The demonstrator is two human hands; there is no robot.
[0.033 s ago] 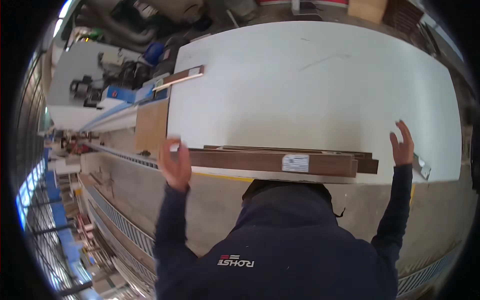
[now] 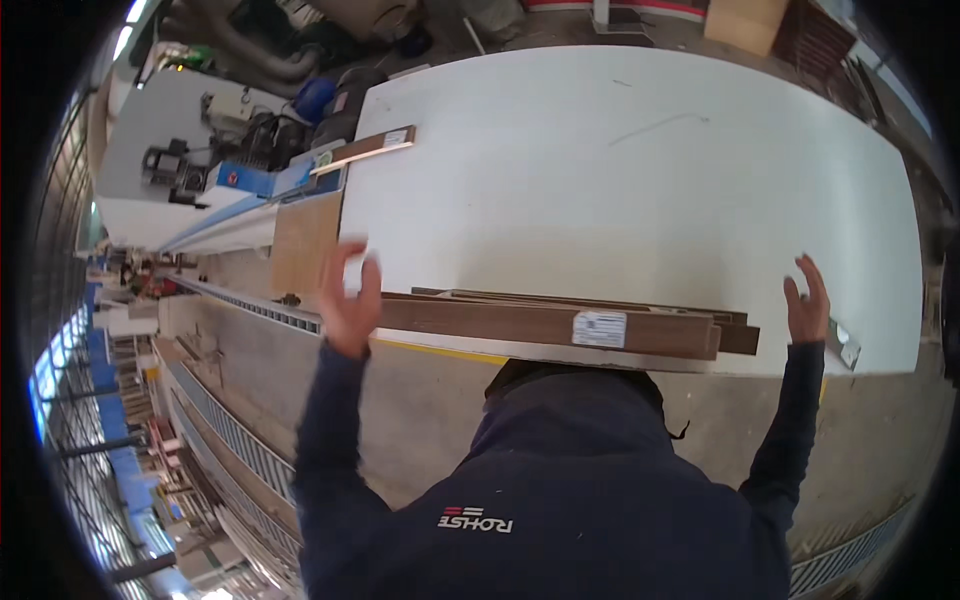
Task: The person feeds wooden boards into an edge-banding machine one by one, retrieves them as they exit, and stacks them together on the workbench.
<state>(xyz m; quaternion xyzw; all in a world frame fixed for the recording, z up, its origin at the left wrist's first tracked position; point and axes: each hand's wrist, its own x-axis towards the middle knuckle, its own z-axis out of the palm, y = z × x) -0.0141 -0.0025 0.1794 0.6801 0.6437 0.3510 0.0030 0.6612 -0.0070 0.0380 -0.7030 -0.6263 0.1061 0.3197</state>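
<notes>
A stack of long brown wooden boards [image 2: 480, 322] lies along the near edge of the white table [image 2: 560, 180], right in front of my body. On the front board is a white paper label [image 2: 600, 329]. My left hand [image 2: 348, 305] is raised beside the boards' left end, fingers and thumb curved apart, with nothing in it. Well to the right of the boards, my right hand [image 2: 808, 305] is held up near the table's right side, also empty with its fingers apart. Close to it lies a small shiny metal piece [image 2: 845, 345].
At the table's far left corner, a short brown strip with a pale edge [image 2: 368, 148] juts over a blue machine [image 2: 245, 180]. A wooden panel [image 2: 305, 243] adjoins the left edge. Dark equipment and a blue rounded object [image 2: 314, 100] stand beyond.
My left hand has moved slightly up and forward, its fingers now clearer. The right hand has hardly moved apart from a small shift of the whole view. The boards lie as before.
</notes>
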